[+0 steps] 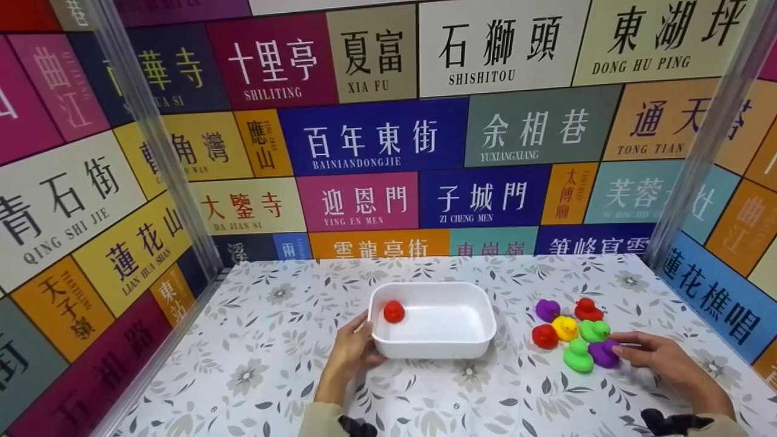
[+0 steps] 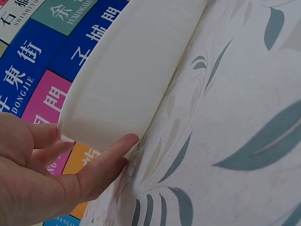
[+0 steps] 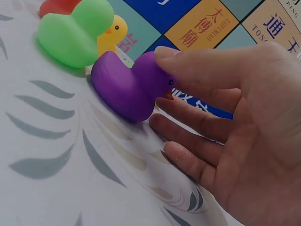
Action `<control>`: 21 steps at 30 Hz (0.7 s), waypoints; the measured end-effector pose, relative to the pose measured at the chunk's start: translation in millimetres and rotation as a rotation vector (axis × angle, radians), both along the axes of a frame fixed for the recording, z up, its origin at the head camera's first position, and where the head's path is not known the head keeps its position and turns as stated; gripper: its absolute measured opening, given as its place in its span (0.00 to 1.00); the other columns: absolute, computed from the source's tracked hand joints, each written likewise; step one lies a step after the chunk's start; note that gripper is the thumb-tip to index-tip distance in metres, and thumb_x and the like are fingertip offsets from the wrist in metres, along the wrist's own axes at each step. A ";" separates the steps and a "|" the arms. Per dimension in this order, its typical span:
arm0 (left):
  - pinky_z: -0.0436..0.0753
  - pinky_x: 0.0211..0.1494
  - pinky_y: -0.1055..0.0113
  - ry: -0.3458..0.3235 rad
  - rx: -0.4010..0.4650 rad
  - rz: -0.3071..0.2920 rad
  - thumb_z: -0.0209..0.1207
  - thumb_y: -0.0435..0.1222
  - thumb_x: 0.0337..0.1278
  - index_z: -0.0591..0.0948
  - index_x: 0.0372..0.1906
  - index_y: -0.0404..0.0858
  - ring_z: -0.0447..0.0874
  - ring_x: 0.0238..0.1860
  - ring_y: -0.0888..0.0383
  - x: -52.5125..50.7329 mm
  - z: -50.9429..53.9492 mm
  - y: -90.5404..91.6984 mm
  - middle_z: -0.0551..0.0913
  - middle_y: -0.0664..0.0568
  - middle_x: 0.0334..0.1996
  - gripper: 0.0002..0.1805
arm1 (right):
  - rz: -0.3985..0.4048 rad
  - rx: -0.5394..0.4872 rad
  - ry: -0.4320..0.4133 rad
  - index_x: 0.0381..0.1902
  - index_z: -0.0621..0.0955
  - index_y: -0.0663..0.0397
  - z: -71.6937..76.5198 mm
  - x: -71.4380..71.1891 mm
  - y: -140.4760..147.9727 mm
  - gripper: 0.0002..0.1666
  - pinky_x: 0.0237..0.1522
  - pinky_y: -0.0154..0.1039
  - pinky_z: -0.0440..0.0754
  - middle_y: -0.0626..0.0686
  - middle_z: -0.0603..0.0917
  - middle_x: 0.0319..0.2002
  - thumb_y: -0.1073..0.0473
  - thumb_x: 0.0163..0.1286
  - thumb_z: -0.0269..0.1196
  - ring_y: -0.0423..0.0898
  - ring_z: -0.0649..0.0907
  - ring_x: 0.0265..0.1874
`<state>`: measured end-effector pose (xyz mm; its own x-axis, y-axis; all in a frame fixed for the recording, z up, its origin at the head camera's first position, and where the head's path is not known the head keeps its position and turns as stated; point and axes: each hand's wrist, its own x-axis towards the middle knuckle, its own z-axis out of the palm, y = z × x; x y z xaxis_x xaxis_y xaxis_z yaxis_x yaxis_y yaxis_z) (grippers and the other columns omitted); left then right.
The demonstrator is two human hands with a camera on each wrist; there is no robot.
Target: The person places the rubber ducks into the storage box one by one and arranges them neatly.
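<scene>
1. A white container (image 1: 433,349) sits upright on the floral-patterned worktop (image 1: 273,328), a little left of its middle and nearer the far edge than the near one.
2. Inside it, towards the left end, is a red toy (image 1: 394,311).
3. The left hand (image 1: 354,349) touches the container's left end, its fingers apart: some meet the rim, another lies low against the outer wall.
4. The right hand (image 1: 661,358) is at a purple duck (image 3: 123,87) towards the worktop's right edge. The thumb touches the duck's head and the other fingers are spread about its front; I cannot tell whether they clamp it.
5. Close around that duck are two green ducks, one (image 1: 578,356) on its left and one (image 1: 595,331) behind it.
6. Next come a yellow duck (image 1: 565,329), a second purple duck (image 1: 547,310) and two red ducks (image 1: 589,309), all well apart from the container.
7. Beyond the far edge stands a wall of coloured name panels (image 1: 373,136).
</scene>
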<state>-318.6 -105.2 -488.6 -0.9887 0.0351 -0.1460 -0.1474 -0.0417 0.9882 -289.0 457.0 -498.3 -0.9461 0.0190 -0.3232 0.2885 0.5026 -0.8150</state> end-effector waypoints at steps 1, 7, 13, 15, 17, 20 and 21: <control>0.88 0.34 0.61 -0.002 0.001 0.001 0.46 0.38 0.78 0.61 0.77 0.37 0.85 0.46 0.50 -0.1 0.1 -0.3 0.74 0.29 0.65 0.28 | 0.004 0.006 -0.004 0.71 0.72 0.49 0.5 -0.6 -0.2 0.45 0.51 0.39 0.74 0.68 0.63 0.73 0.31 0.64 0.64 0.55 0.70 0.61; 0.88 0.35 0.59 -0.002 0.003 -0.001 0.47 0.39 0.78 0.61 0.77 0.38 0.85 0.48 0.50 0.2 0.2 -1.6 0.74 0.29 0.65 0.28 | 0.016 0.000 -0.031 0.72 0.71 0.48 2.1 -2.3 -1.5 0.45 0.52 0.43 0.73 0.70 0.57 0.75 0.30 0.65 0.63 0.59 0.68 0.63; 0.89 0.34 0.58 0.024 0.013 -0.010 0.46 0.38 0.78 0.60 0.77 0.36 0.86 0.46 0.50 0.9 -0.5 -2.2 0.76 0.28 0.63 0.29 | 0.030 -0.016 -0.022 0.73 0.69 0.49 0.6 -3.4 -1.5 0.44 0.60 0.57 0.72 0.70 0.55 0.76 0.33 0.67 0.63 0.66 0.64 0.68; 0.89 0.34 0.59 0.029 0.013 -0.010 0.46 0.38 0.78 0.60 0.77 0.35 0.86 0.44 0.51 1.2 -0.4 -2.3 0.77 0.29 0.61 0.29 | 0.035 -0.028 -0.023 0.74 0.68 0.50 -0.1 -3.9 -1.6 0.44 0.65 0.65 0.66 0.70 0.53 0.77 0.35 0.68 0.63 0.68 0.61 0.70; 0.89 0.33 0.59 0.033 0.011 -0.009 0.47 0.38 0.78 0.61 0.77 0.35 0.86 0.42 0.52 1.6 -0.2 -2.3 0.78 0.29 0.60 0.29 | 0.037 -0.043 -0.025 0.74 0.68 0.50 -0.6 -4.2 -1.7 0.44 0.67 0.69 0.62 0.70 0.53 0.77 0.36 0.68 0.64 0.69 0.61 0.71; 0.89 0.33 0.58 0.026 0.004 -0.003 0.47 0.38 0.78 0.61 0.76 0.35 0.86 0.41 0.52 1.3 -0.1 -1.9 0.78 0.29 0.60 0.28 | 0.044 -0.054 -0.027 0.74 0.68 0.51 -1.0 -4.1 -1.7 0.43 0.67 0.68 0.63 0.70 0.55 0.77 0.38 0.69 0.64 0.67 0.63 0.69; 0.89 0.33 0.58 0.026 0.001 -0.003 0.47 0.38 0.78 0.61 0.76 0.35 0.87 0.41 0.51 1.0 -0.3 -1.8 0.78 0.28 0.60 0.28 | 0.049 -0.049 -0.021 0.74 0.68 0.51 -1.3 -4.0 -1.6 0.42 0.67 0.67 0.64 0.70 0.56 0.76 0.38 0.69 0.64 0.66 0.65 0.69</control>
